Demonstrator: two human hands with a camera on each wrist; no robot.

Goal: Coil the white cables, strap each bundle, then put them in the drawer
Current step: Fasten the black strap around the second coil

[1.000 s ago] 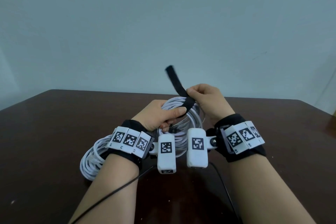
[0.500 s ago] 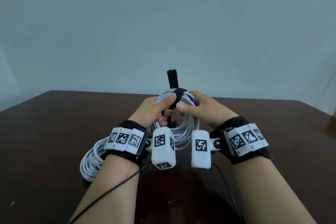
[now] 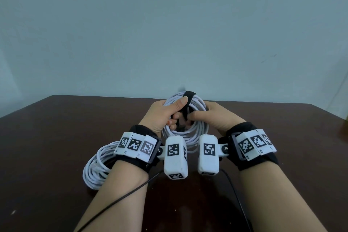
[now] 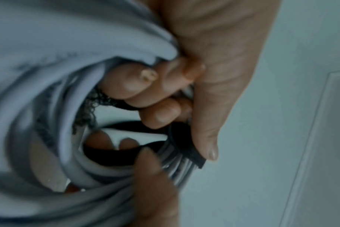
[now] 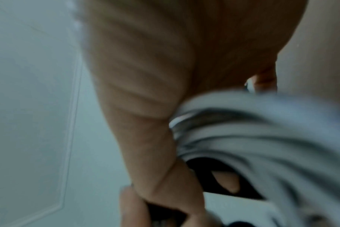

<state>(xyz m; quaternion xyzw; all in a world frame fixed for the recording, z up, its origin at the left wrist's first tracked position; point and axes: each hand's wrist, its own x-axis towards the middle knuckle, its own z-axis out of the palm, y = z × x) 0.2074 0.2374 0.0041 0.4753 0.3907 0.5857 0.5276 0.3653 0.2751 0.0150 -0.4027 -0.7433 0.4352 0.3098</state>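
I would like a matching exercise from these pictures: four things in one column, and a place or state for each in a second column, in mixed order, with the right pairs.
Things:
1. black strap
2. held cable coil
3. second cable coil
4. left hand

Places or states:
A. lying on the dark table, beside the left forearm
B. wrapped over the top of a coil
C. lifted between both hands
D. thumb pressing on the strap

Pairs: 1-B, 2-C, 3-A, 4-D
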